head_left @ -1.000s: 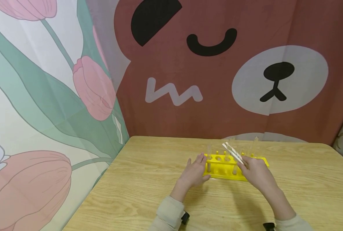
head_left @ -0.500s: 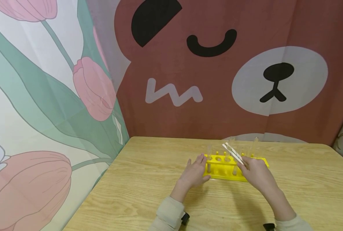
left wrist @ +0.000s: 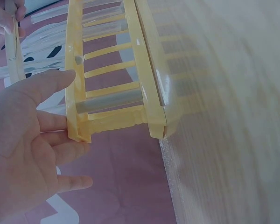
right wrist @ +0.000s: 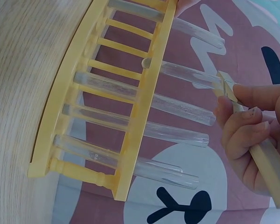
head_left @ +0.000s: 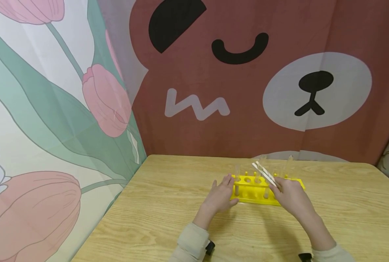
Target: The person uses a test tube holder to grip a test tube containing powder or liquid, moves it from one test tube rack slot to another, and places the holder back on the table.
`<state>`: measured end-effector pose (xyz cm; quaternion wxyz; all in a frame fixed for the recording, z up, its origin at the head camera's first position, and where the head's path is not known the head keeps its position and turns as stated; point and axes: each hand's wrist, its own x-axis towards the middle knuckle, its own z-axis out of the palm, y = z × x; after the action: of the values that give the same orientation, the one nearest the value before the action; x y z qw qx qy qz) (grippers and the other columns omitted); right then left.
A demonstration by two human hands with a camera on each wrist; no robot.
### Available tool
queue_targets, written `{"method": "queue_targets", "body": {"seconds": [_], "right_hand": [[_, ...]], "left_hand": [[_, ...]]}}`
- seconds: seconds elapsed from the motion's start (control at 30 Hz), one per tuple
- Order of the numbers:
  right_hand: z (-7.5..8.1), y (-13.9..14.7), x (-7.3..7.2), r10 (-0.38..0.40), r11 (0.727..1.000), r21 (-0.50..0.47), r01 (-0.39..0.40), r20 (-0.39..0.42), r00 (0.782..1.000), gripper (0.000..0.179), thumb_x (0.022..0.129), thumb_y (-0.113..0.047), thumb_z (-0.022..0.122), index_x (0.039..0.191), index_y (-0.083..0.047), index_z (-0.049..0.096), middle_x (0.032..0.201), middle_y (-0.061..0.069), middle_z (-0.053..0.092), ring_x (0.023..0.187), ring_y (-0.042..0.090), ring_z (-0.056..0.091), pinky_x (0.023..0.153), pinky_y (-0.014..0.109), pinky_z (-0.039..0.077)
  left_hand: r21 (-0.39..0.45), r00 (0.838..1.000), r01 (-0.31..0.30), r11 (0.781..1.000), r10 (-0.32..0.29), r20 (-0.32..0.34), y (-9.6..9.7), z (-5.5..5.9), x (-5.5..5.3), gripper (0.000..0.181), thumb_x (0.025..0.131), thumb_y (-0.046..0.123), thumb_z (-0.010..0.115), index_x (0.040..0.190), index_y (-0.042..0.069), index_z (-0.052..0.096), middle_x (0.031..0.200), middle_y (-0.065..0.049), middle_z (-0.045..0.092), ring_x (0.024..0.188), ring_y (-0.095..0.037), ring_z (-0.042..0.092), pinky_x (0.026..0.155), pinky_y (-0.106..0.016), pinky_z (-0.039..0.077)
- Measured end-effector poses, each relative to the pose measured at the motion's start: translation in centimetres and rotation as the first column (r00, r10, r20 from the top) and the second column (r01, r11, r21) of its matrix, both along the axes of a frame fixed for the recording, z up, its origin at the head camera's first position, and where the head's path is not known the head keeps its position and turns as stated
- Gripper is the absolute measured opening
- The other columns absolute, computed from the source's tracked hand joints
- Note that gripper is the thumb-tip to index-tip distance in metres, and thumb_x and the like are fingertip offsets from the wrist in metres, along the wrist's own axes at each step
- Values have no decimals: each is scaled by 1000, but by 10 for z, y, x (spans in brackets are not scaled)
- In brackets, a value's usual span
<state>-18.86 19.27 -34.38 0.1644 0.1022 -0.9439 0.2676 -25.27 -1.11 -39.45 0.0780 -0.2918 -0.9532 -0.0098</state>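
Observation:
A yellow test tube rack stands on the table with several clear glass test tubes in it. My left hand holds the rack's left end; in the left wrist view the thumb lies over the top bar and fingers reach behind its end. My right hand grips a wooden test tube clamp above the rack. In the right wrist view, the clamp has its jaws around a test tube near its upper end. That tube's rounded bottom just pokes through the rack's top bar.
The wood-grain table extends around the rack. Behind it hangs a cloth with a brown bear print, and a tulip-print cloth hangs at the left. Other tubes stick up past the top bar close to the clamped one.

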Motion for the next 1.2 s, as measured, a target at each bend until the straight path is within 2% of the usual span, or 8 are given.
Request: {"method": "queue_targets", "body": {"seconds": [0.6, 1.2], "right_hand": [[2, 1, 1, -2, 1000, 0, 2, 1, 1000, 33, 87, -8, 56, 110, 15, 54, 52, 1, 40, 39, 11, 32, 34, 19, 26], [3, 1, 2, 0, 1000, -13, 0, 1, 1000, 29, 86, -8, 56, 107, 13, 56, 53, 1, 42, 39, 11, 33, 35, 20, 26]], "left_hand": [[17, 1000, -14, 1000, 13, 28, 0, -1, -1, 73, 87, 44, 53, 141, 3, 26, 145, -9, 21, 132, -17, 19, 101, -45, 24], [19, 1000, -14, 1000, 14, 26, 0, -1, -1, 72, 87, 43, 53, 140, 3, 26, 145, -9, 21, 132, -16, 18, 101, -46, 24]]}}
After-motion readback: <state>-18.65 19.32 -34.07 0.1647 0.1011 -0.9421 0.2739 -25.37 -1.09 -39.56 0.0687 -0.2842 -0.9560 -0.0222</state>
